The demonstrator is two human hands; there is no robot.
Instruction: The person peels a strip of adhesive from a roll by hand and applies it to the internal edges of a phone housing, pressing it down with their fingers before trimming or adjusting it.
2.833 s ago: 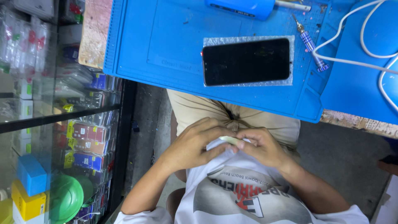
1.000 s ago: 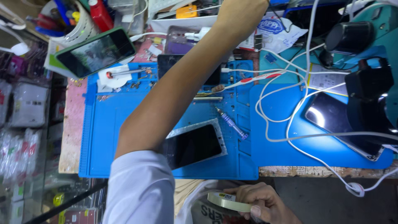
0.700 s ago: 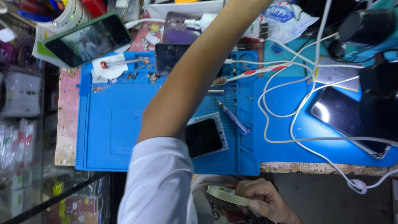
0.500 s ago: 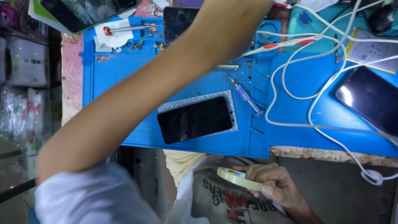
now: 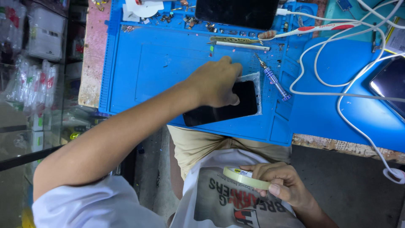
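My left hand [image 5: 215, 82] lies on a black phone screen [image 5: 223, 110] with a clear film border, flat on the blue work mat [image 5: 160, 63]. Its fingers curl over the screen's far edge and the thumb presses on the glass. My right hand [image 5: 284, 185] is low over my lap, in front of my white printed shirt. It holds a thin roll of pale yellow tape [image 5: 244, 177] between thumb and fingers.
A small screwdriver [image 5: 273, 78] lies just right of the screen. Metal tweezers [image 5: 238, 42], a toothbrush [image 5: 312, 29], small screws and another dark phone [image 5: 236, 12] sit farther back. White cables [image 5: 337, 90] loop over the right side, near a phone [image 5: 390, 84]. Shelves of packaged goods [image 5: 38, 63] stand left.
My left arm has drawn back from the far side of the bench, and its hand has come down on the phone screen. My right hand has kept the tape roll over my lap.
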